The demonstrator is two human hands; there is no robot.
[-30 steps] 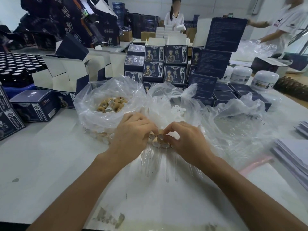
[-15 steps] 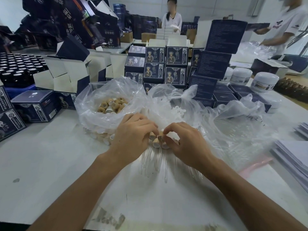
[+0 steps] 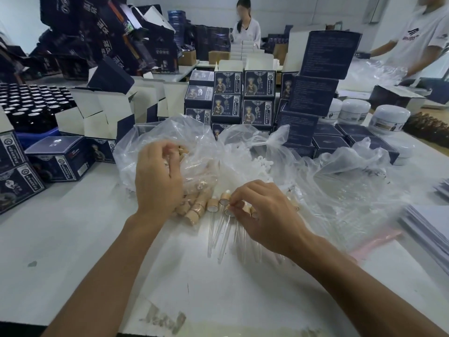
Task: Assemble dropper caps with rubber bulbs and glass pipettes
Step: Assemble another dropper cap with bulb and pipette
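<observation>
On the desk [image 3: 73, 239], lines by item:

Left hand [image 3: 158, 178]: raised over the mouth of a clear bag [image 3: 194, 142]; fingers are curled, with a tan cap seen at the fingertips, but motion blur leaves it unclear whether anything is pinched.

Right hand [image 3: 264, 212]: lowered onto the desk, thumb and forefinger pinched on the cap end of a dropper [image 3: 228, 212]; the other fingers are curled loosely behind.

Droppers [image 3: 213, 227]: a short row of assembled pieces is laid flat just left of the right hand, tan caps pointed away from the person, glass pipettes [image 3: 220, 242] pointed toward the person.

Loose caps [image 3: 194, 210]: a small heap of tan caps is spilled at the bag's near edge, just under the left wrist, touching the row of droppers.

Bulbs [image 3: 257, 164]: white rubber pieces are held in a second clear bag, behind the right hand.

Third bag [image 3: 352, 190]: crumpled clear plastic is spread to the right; its contents cannot be made out.

Boxes [image 3: 243, 98]: dark blue cartons are stacked behind the bags, some opened, with more at the left edge.

Bottles [image 3: 29, 105]: dark bottles are packed in rows at far left.

Jars [image 3: 388, 117]: white tubs are set at far right.

Background: two people are seen standing at other desks.
</observation>
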